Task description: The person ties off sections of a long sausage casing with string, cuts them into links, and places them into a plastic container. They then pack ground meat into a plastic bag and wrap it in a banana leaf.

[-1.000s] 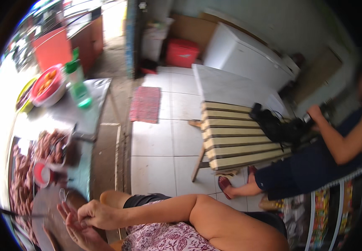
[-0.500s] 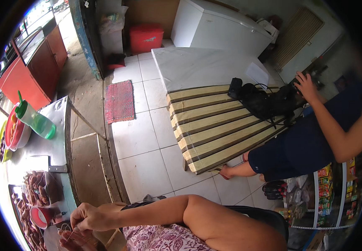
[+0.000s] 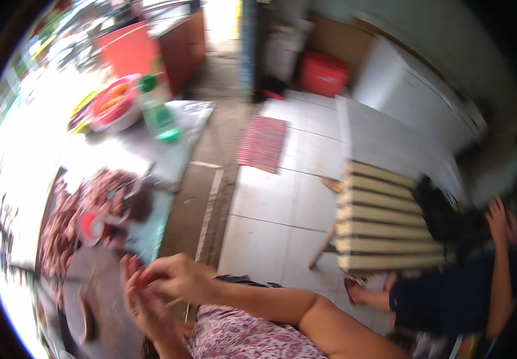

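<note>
My two hands meet above the near left table, both somewhat blurred. My left hand (image 3: 146,308) is raised with its fingers stretched out. Against those fingers press the bent fingers of my right hand (image 3: 186,280), pinched together; whatever they hold is too small or blurred to make out. Just left of my hands lies a round, dark chopping board (image 3: 107,299), with one curved brown sausage (image 3: 86,317) on it. Beyond the board spreads a heap of reddish sausage links (image 3: 67,224). A red cup with a pale inside (image 3: 92,228) stands among them.
A green-capped bottle (image 3: 161,121) and a red-rimmed bowl of orange items (image 3: 113,107) stand farther along the table. Right are a slatted bench (image 3: 390,230), a grey-topped table (image 3: 384,128) and a white chest freezer (image 3: 417,90). Another person's hand (image 3: 499,222) is near a black bag (image 3: 435,209).
The view has swung left, bringing the chopping board and sausages further in. My hands have come up from the lower edge and remain together; the other person stays by the bench.
</note>
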Demonstrator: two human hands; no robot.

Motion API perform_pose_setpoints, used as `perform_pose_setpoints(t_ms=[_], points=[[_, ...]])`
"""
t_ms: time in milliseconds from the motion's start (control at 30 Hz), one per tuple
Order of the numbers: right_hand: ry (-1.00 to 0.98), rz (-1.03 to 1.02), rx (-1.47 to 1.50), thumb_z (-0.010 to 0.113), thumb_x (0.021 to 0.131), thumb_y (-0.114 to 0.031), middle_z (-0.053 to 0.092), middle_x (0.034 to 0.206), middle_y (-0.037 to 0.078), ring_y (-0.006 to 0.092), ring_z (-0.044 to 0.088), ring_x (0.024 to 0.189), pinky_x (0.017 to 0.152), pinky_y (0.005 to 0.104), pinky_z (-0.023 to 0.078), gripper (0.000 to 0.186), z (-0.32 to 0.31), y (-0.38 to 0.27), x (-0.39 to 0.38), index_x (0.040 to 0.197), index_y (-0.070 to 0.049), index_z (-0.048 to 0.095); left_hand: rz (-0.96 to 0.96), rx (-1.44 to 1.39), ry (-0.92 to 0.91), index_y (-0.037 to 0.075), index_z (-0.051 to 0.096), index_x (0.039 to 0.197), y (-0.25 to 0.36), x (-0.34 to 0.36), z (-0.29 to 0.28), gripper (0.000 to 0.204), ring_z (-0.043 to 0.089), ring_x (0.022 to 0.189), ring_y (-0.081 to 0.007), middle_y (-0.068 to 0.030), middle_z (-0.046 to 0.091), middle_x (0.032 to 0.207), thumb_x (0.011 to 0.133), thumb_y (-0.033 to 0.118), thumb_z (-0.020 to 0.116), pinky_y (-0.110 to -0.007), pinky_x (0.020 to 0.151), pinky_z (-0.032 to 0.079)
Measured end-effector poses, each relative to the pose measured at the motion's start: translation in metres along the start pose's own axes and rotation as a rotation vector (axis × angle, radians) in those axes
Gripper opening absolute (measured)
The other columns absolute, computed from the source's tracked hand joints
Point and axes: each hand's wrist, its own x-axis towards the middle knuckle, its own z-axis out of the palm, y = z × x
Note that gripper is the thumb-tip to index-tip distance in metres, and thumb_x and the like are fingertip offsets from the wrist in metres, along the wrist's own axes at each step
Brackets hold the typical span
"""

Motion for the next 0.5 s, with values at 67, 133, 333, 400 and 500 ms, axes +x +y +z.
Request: perform_pose_setpoints(t_ms=[67, 133, 333, 400, 500], points=[[-0.083, 0.231, -0.033, 0.069, 0.089, 0.002, 0.073, 0.097, 0.005, 0.0107, 0.066, 0.094, 0.086, 0.0258, 0.053, 0.02, 0.002, 0.008, 0.003, 0.108, 0.003, 0.07, -0.005, -0.022, 0.027, -0.007, 0.069, 0.115, 0.01, -0.003, 0.004, 0.035, 0.043, 0.141, -0.0354, -0.0242, 0.041, 0.155, 0.105, 0.024, 0.056, -0.046, 0.12, 0.032], [-0.112, 0.252, 0.072, 0.067, 0.089, 0.004, 0.071, 0.099, 0.005, 0.011, 0.066, 0.094, 0.085, 0.0253, 0.053, 0.018, 0.008, 0.017, 0.003, 0.107, 0.003, 0.071, -0.052, -0.122, 0.056, -0.006, 0.071, 0.113, 0.017, -0.006, 0.002, 0.032, 0.042, 0.142, -0.034, -0.0223, 0.042, 0.155, 0.104, 0.022, 0.058, -0.045, 0.12, 0.031], [0.018, -0.183, -0.337, 0.062, 0.089, 0.012, 0.067, 0.115, 0.01, 0.0155, 0.062, 0.1, 0.088, 0.0269, 0.052, 0.037, 0.049, 0.025, 0.017, 0.124, 0.001, 0.067, -0.061, -0.328, 0.146, -0.004, 0.07, 0.119, 0.035, -0.014, -0.04, 0.032, 0.036, 0.147, -0.0273, -0.0146, 0.041, 0.157, 0.106, 0.021, 0.056, -0.042, 0.121, 0.027], [-0.085, -0.176, -0.292, 0.068, 0.087, 0.009, 0.067, 0.122, 0.01, 0.0155, 0.063, 0.102, 0.088, 0.0261, 0.052, 0.044, 0.066, 0.026, 0.017, 0.13, 0.0, 0.064, -0.033, -0.308, 0.169, -0.002, 0.071, 0.12, 0.039, -0.022, -0.052, 0.033, 0.036, 0.147, -0.0266, -0.0136, 0.041, 0.157, 0.105, 0.024, 0.057, -0.042, 0.12, 0.029], [-0.184, -0.073, -0.206, 0.071, 0.09, 0.002, 0.069, 0.119, 0.01, 0.0119, 0.064, 0.096, 0.081, 0.024, 0.054, 0.037, 0.09, 0.036, 0.013, 0.126, 0.003, 0.065, -0.011, -0.227, 0.219, 0.002, 0.073, 0.119, 0.043, -0.036, -0.066, 0.034, 0.038, 0.146, -0.0265, -0.0133, 0.042, 0.158, 0.103, 0.029, 0.06, -0.044, 0.119, 0.031]])
